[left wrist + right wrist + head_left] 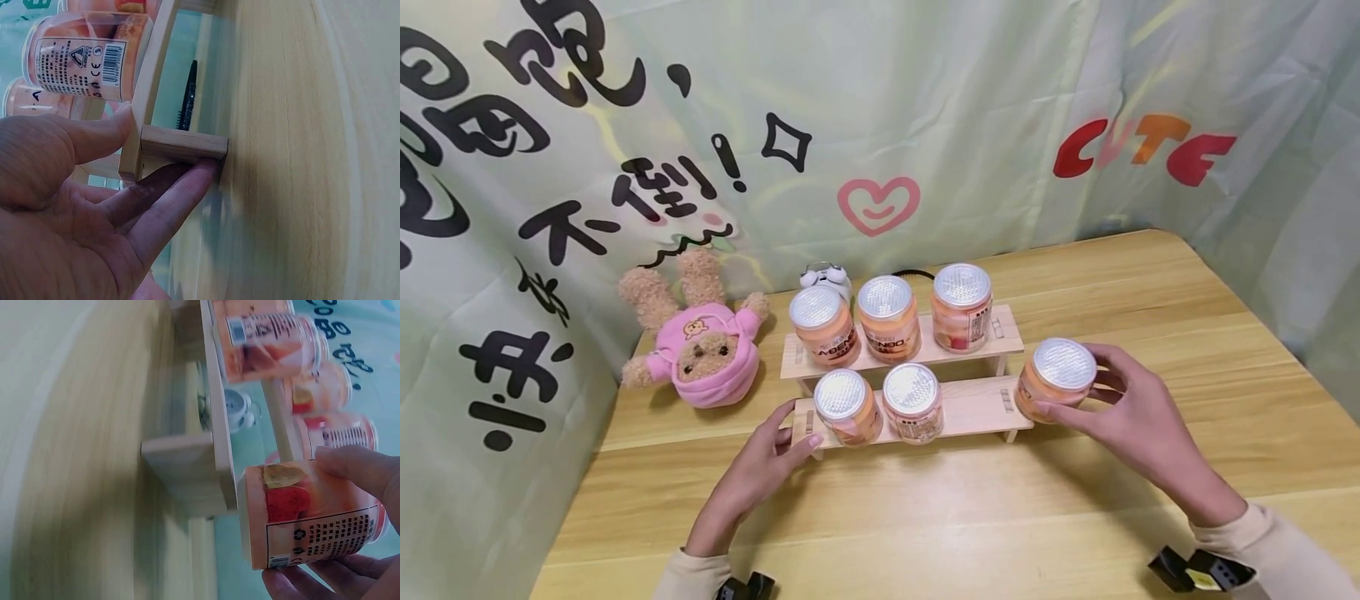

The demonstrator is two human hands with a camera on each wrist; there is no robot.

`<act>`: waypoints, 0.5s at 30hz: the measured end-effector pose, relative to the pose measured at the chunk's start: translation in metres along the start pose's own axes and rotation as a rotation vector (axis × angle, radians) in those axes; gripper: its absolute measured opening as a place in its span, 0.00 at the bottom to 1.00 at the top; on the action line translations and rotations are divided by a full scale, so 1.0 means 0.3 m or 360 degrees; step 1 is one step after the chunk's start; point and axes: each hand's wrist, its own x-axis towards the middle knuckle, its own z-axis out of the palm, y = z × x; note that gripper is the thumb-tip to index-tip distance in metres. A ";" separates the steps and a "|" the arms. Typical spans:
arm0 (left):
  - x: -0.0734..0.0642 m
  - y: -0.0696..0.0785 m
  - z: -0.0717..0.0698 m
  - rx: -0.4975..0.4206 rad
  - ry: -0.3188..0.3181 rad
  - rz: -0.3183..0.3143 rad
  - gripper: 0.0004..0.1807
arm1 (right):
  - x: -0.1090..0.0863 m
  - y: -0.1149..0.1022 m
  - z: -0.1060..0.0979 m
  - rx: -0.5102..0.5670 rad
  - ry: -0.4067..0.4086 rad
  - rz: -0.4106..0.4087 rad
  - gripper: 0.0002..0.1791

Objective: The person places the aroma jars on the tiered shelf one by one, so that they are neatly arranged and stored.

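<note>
In the head view, my right hand (pixel 1138 417) holds a peach-coloured jar (pixel 1060 367) with a silver textured lid, thumb on the near side. It is upright, beside the right end of the lower board of a two-tier wooden stand (pixel 973 404). The right wrist view shows the printed label of this jar (pixel 312 515). My left hand (pixel 763 471) grips the left end of the lower board. Seen from the left wrist, its thumb lies at the board's edge and its fingers touch the wooden leg (pixel 184 144). Two similar jars (pixel 912 402) stand on the lower board.
Three more jars (pixel 887 319) stand on the upper board (pixel 1011 331). Behind them is a white alarm clock (pixel 825 277). To the left, a plush toy (pixel 711 358) in a pink hoodie lies on the wooden table (pixel 925 525). A printed curtain (pixel 985 125) hangs along the back.
</note>
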 end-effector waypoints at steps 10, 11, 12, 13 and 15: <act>0.001 -0.002 0.003 -0.0038 0.0005 0.0001 0.42 | -0.008 -0.036 0.075 0.0028 -0.0105 -0.0090 0.38; 0.000 -0.003 0.003 -0.0033 0.0009 0.0001 0.42 | -0.008 -0.041 0.082 0.0033 -0.0117 -0.0092 0.38; 0.001 -0.004 0.004 -0.0027 0.0013 0.0002 0.42 | -0.006 -0.046 0.089 0.0044 -0.0132 -0.0097 0.38; 0.001 -0.004 0.005 -0.0021 0.0016 0.0007 0.42 | -0.005 -0.052 0.097 0.0049 -0.0146 -0.0100 0.38; 0.001 -0.004 0.006 -0.0015 0.0021 0.0016 0.42 | -0.003 -0.061 0.112 0.0056 -0.0168 -0.0107 0.38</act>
